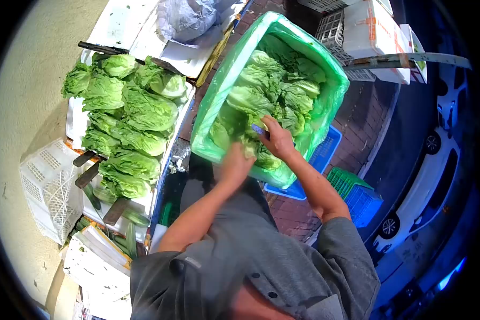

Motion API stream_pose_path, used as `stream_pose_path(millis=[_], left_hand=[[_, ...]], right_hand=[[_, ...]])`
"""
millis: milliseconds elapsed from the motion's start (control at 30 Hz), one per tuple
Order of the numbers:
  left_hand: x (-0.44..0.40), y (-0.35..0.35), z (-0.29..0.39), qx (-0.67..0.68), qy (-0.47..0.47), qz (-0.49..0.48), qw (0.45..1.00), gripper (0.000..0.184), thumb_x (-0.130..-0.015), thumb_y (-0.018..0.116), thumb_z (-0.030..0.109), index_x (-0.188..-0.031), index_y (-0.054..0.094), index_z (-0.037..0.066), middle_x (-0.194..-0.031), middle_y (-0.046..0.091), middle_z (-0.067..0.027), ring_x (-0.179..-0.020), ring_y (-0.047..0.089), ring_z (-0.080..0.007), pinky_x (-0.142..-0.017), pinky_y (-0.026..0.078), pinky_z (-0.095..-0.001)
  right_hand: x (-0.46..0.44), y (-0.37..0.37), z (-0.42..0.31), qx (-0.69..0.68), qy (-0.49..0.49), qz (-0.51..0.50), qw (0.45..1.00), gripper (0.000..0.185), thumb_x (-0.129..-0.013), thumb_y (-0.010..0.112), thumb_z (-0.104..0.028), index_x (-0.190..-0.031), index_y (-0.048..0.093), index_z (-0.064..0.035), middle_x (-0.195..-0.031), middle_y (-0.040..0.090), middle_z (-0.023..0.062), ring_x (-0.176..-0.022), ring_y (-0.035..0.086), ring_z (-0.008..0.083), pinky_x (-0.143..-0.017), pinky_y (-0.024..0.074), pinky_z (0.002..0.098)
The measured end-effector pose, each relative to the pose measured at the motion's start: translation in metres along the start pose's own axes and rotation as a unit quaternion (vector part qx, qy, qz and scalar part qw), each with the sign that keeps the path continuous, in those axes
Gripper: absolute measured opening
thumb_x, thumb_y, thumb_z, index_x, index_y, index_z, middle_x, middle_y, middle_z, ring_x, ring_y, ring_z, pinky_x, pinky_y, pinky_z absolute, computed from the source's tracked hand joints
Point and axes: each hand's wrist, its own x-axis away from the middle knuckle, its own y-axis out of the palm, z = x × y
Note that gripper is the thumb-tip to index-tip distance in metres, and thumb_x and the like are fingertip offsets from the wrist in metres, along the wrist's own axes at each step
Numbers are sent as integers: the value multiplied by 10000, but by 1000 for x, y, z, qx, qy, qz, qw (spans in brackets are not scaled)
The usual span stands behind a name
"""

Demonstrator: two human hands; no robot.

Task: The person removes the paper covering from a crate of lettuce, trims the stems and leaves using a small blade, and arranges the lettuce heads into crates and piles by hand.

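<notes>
Lettuce heads (250, 98) lie loosely piled inside a container with a green plastic liner (222, 80), in front of the person; a blue crate (328, 151) shows beneath its right side. Further lettuces (149, 109) are laid close together on the surface (76, 121) to the left.

Right hand (278, 141): fingers closed around a small purple object (258, 129), held over the near part of the pile; its type cannot be confirmed. Left hand (237, 162): at the near lettuce, just beside the right hand; motion blur, so whether it grips a leaf or only touches cannot be told.

Handling assessment: each head is judged light, with a firmer pale base and soft, frilled outer leaves liable to bruise or tear. Any moisture would make the leaves slippery. Recommended hold: around the base, or a broad, gentle grasp about the body; lifting by a single leaf tip is inadvisable.
</notes>
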Motion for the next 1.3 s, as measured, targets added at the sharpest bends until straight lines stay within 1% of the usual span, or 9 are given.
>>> stream_pose_path(millis=[367,500,667,900,1033,1067,1167,1200,1300], left_hand=[[8,19,-19,-124,93,-30,987,897,-657,836,248,-1410,387,59,-1234,485,-181,-1130,511,-368,-946,444,-441],[10,27,-12,-160,74,-5,984,887,-684,836,300,-1414,385,75,-1281,454,-184,-1168,490,-371,-955,440,-450],[3,46,-10,-105,21,12,994,845,-701,829,324,-1365,395,35,-1294,511,-227,-1172,522,-401,-946,459,-460],[15,48,3,-128,57,39,989,780,-695,838,300,-1310,443,26,-1198,589,-208,-1078,582,-393,-900,482,-434],[26,35,10,-116,126,46,984,748,-680,847,300,-1273,480,29,-1188,595,-191,-1068,583,-390,-881,485,-426],[30,29,13,-111,135,41,984,743,-679,848,298,-1269,486,29,-1185,597,-193,-1066,584,-391,-877,486,-427],[48,7,23,-90,169,45,980,731,-689,842,283,-1270,490,13,-1183,603,-217,-1063,595,-392,-883,489,-425],[54,-2,29,-76,164,40,983,728,-692,836,290,-1270,491,13,-1184,602,-222,-1059,595,-399,-883,492,-431],[69,-22,35,-19,103,35,994,722,-709,834,277,-1277,487,-2,-1173,607,-236,-1051,611,-380,-897,495,-406]], right_hand=[[26,-11,27,26,-1,-61,998,426,-854,670,-274,-1261,565,-204,-1381,498,172,-828,677,379,-685,562,452],[36,-3,25,62,15,-4,998,436,-846,670,-265,-1259,544,-204,-1385,480,192,-800,671,386,-670,557,459],[44,1,27,43,-6,37,998,370,-883,630,-235,-1239,548,-169,-1008,648,136,-740,650,364,-592,521,449],[64,-14,14,-8,17,88,996,299,-864,661,-213,-1150,621,-136,-976,687,110,-802,670,324,-626,534,420],[89,-17,18,-46,45,138,988,383,-846,697,-119,-1210,580,-85,-960,674,170,-739,668,335,-648,533,369],[97,-19,19,-81,119,119,982,385,-857,696,-113,-1220,574,-67,-986,689,147,-737,683,278,-660,530,336],[123,-17,32,-200,148,245,937,365,-876,685,-110,-1220,573,-63,-915,674,82,-666,642,182,-606,503,306],[138,-14,45,-258,222,220,914,378,-891,667,-113,-1248,552,-67,-827,601,22,-582,561,105,-534,485,276],[157,-31,42,-445,354,250,784,417,-899,654,-125,-1288,513,-72,-782,550,11,-506,495,77,-480,472,246]])
